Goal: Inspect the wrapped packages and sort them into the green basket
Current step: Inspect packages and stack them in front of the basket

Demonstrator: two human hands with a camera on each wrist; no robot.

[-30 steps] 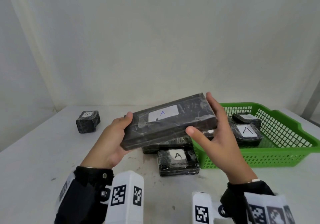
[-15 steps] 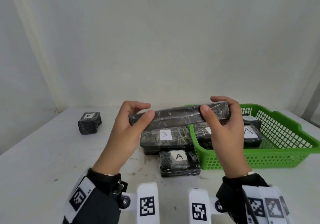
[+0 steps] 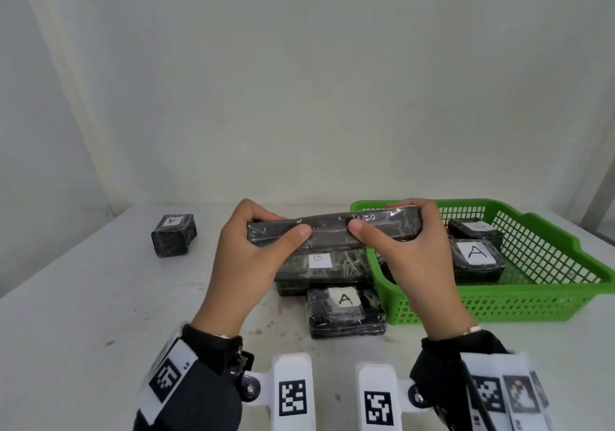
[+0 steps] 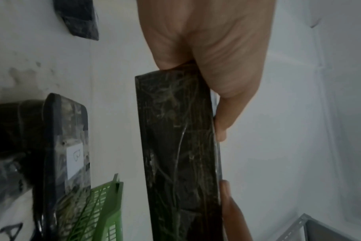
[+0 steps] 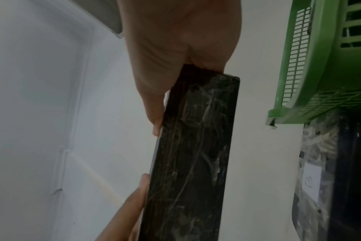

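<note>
A long flat black wrapped package (image 3: 336, 227) is held in the air over the table, turned so its narrow edge faces me and its label is hidden. My left hand (image 3: 266, 231) grips its left end, thumb in front and fingers curled over the top. My right hand (image 3: 404, 227) grips the right end the same way. Both wrist views show the package (image 4: 179, 156) (image 5: 194, 156) running away from the palm. The green basket (image 3: 549, 301) sits at the right, holding a package marked A (image 3: 476, 254) and another (image 3: 476, 229) behind it.
Under the held package lies a long package marked B (image 3: 319, 264), with a smaller one marked A (image 3: 346, 311) in front, both against the basket's left wall. A small black cube package (image 3: 173, 239) stands alone at the far left. A white wall rises behind the table.
The package has turned from label-up to edge-on, hiding its A label. Both hands shifted from cradling it to gripping its ends, and my right thumb slid toward the middle.
</note>
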